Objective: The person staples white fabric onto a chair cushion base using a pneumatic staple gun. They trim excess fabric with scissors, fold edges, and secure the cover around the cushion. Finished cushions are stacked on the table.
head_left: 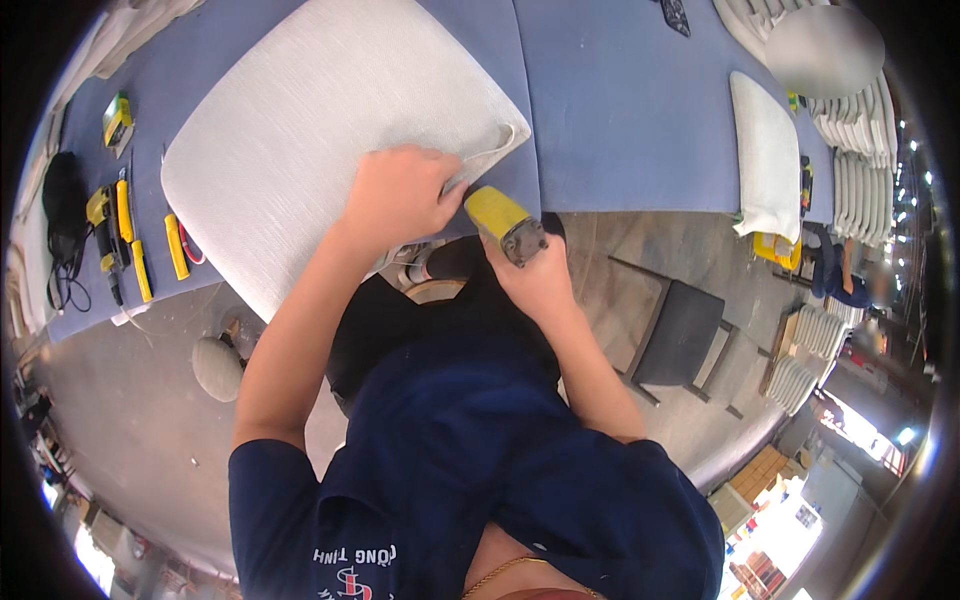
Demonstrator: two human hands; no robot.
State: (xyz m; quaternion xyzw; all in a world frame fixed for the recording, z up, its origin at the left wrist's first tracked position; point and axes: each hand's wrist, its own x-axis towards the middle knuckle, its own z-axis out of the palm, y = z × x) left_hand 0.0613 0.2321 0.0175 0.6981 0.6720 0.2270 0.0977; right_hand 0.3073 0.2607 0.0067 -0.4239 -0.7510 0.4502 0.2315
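Observation:
A large seat cushion [300, 120] covered in light grey fabric lies on the blue table, its near edge towards me. My left hand [402, 195] rests on that edge, fingers curled and thumb pressing at the fabric rim. From beside those fingers a thin pale strip [497, 146] loops over the cushion's right corner. My right hand [530, 278] is closed round a yellow and dark staple gun [500, 220]. Its yellow end sits close to the cushion edge, just right of my left thumb; whether it touches is hidden.
On the blue table [630, 120], yellow-handled tools [125, 215], a tape measure [117, 122] and a black bundle [66, 200] lie left. Another cushion [765, 150] stands at the right, near stacked covers [865, 190]. A dark stool [680, 335] is on the floor; a person [848, 285] works farther off.

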